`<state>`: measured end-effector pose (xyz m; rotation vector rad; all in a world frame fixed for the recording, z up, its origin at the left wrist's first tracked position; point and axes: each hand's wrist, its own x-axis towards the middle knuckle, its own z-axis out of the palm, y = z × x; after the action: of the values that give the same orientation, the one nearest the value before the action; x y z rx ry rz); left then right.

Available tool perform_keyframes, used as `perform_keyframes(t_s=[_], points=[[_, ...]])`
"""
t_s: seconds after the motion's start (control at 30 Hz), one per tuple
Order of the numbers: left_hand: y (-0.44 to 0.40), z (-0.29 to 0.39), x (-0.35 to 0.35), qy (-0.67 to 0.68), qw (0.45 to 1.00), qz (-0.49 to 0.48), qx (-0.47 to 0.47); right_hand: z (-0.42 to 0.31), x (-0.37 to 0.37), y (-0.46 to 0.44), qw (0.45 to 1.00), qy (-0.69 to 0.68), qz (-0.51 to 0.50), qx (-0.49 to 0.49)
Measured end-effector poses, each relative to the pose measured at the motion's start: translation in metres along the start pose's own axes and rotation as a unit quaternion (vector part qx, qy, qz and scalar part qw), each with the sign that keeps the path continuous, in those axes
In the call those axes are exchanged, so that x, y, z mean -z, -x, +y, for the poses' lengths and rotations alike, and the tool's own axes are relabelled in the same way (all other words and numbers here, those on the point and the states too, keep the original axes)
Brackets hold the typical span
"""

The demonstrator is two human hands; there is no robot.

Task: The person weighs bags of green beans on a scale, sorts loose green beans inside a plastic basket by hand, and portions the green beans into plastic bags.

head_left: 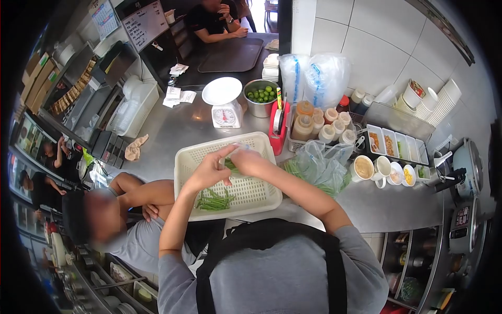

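Over a cream perforated basket [269, 198], my two hands are close together. My left hand [213, 163] has its index finger stretched towards my right hand, at the edge of a small clear plastic bag [241, 147]; its other fingers curl down. Closed and partly blurred, my right hand [249, 161] grips the bag, though its fingertips are hidden. Some green shows below the hands, apparently inside the bag. Cut green beans [215, 200] lie loose in the basket's near left part. Right of the basket rests a larger plastic bag [320, 166] with more green beans.
Beyond the basket stand a kitchen scale [226, 112], a pot of limes [261, 98] and a red tape dispenser [278, 125]. Sauce bottles [314, 123], cups [362, 168] and ingredient trays [395, 144] line the right. A person [141, 220] is close on the left.
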<state>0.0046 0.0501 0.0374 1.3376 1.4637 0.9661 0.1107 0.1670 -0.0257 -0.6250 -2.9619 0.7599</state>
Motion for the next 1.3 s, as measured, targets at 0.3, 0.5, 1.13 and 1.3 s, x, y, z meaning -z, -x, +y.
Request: perform_keyframes(t_s=[0.3,0.5,1.13,1.3], points=[[0.006,0.01,0.005,0.03,0.999,0.014,-0.015,-0.02,0.026,0.003,0.995,0.091,-0.023,0.022],[0.012,0.023,-0.002,0.09,0.995,-0.016,-0.028,-0.032,0.042,0.025,0.988,0.017,-0.128,0.09],[-0.126,0.1,0.109,0.049,0.969,0.168,-0.172,0.013,0.091,0.162,0.91,-0.25,0.315,0.101],[-0.176,0.051,0.128,-0.101,0.946,0.193,-0.241,0.025,0.08,0.179,0.899,-0.291,0.324,0.052]])
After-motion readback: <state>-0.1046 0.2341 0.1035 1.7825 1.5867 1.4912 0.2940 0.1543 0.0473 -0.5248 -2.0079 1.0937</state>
